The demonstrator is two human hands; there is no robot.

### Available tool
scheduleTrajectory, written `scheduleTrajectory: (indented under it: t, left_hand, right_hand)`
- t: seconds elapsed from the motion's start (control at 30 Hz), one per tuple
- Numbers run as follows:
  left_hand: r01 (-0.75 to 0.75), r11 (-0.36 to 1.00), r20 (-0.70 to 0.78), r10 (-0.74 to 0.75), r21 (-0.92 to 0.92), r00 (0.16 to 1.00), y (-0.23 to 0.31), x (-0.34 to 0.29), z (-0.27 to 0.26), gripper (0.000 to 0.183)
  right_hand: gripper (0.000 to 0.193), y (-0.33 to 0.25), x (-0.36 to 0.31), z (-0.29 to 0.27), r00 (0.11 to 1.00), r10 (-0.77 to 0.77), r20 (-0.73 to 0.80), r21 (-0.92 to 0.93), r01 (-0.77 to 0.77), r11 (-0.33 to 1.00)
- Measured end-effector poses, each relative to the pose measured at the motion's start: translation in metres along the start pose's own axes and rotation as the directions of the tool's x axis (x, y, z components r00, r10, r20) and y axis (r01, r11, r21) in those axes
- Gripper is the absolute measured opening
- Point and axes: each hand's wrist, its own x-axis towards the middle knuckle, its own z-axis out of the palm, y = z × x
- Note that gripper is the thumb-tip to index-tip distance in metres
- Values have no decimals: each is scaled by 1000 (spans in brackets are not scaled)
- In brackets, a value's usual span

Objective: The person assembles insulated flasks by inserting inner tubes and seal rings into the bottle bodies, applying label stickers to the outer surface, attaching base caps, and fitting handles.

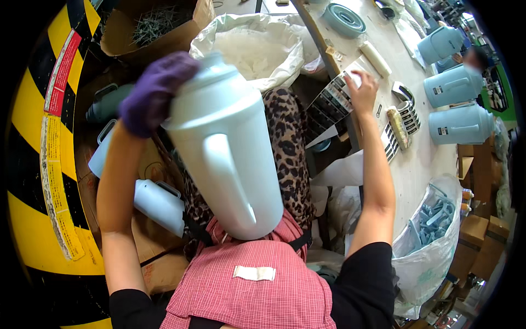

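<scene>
We see the jug (227, 148) first: a tall, pale blue-white plastic body, smooth and slightly glossy, with a domed top and a long moulded handle running down the side that faces us. It stands a little tilted, its top leaning toward the left, its base resting on the lap, on the pink checked apron (257, 285) at the waist. It fills the middle of the view and hides much of the leopard-print trousers (287, 148) behind it.

The left hand (156, 90), in a purple glove, is clamped over the jug's top at its upper left, fingers wrapped round the shoulder. The right hand (362, 90), bare, is well apart from it, reaching out to the table (427, 164) on the right; its fingers press down on a sheet of small labels (337, 96) at the table edge. We cannot tell whether it pinches one label or only touches the sheet.

More label strips (408, 118) lie just beyond the right hand, near a cream-coloured roll (375, 57). Farther along the table stand three blue jugs (452, 107) with lids on, and a round grey-green lid (344, 19) lies at the far end. A clear bag of grey-blue parts (433, 219) hangs at the near table edge.

To the left, below the left arm, other pale jugs (159, 203) lie on cardboard beside a yellow-and-black striped post (33, 164). Ahead sits a white sack (252, 46), open, and a cardboard box (156, 27) of dark metal pieces.
</scene>
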Motion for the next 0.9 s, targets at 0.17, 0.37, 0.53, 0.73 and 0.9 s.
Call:
scheduleTrajectory:
  t: [0.17, 0.37, 0.53, 0.73, 0.9]
  left_hand:
    - [330, 940, 186, -311, -85, 932, -65, 65, 25, 32]
    - [21, 978, 272, -78, 208, 959, -103, 110, 34, 45]
    - [-244, 896, -242, 347, 371, 906, -126, 57, 25, 50]
    - [-314, 941, -304, 338, 127, 891, -138, -48, 57, 32]
    - [-312, 943, -479, 327, 113, 814, -150, -101, 54, 29]
  right_hand:
    - [36, 57, -4, 37, 958, 277, 77, 4, -278, 960]
    - [18, 15, -6, 10, 963, 268, 11, 177, -265, 948]
    - [11, -50, -58, -48, 989, 147, 26, 413, -145, 899]
    - [39, 9, -8, -5, 994, 86, -65, 84, -81, 993]
    - [30, 56, 9, 40, 939, 330, 95, -22, -329, 944]
